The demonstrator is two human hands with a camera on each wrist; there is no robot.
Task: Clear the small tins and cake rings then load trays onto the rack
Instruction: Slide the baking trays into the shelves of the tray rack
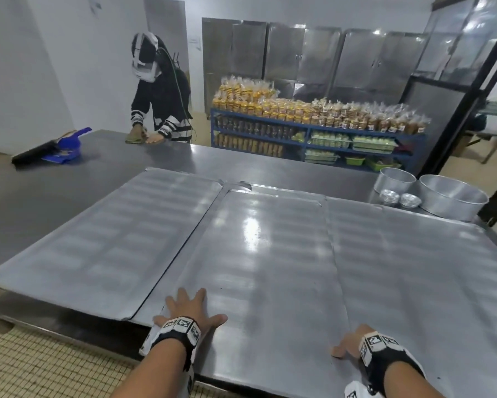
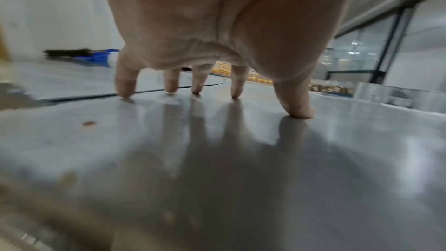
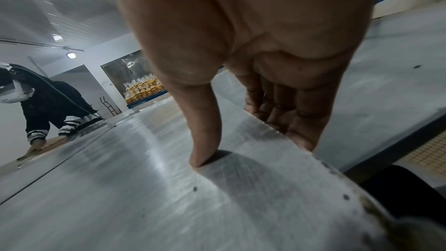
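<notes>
Head view: left hand [image 1: 187,310] presses spread fingers on the middle tray [image 1: 264,254]; right hand [image 1: 349,343] pinches its edge.

Bakery: bagged bread [image 1: 299,110], steel trays [image 1: 270,254]

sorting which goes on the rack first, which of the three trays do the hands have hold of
The middle tray: the left hand presses flat on it and the right hand grips its near edge. The left tray and right tray lie untouched.
</notes>
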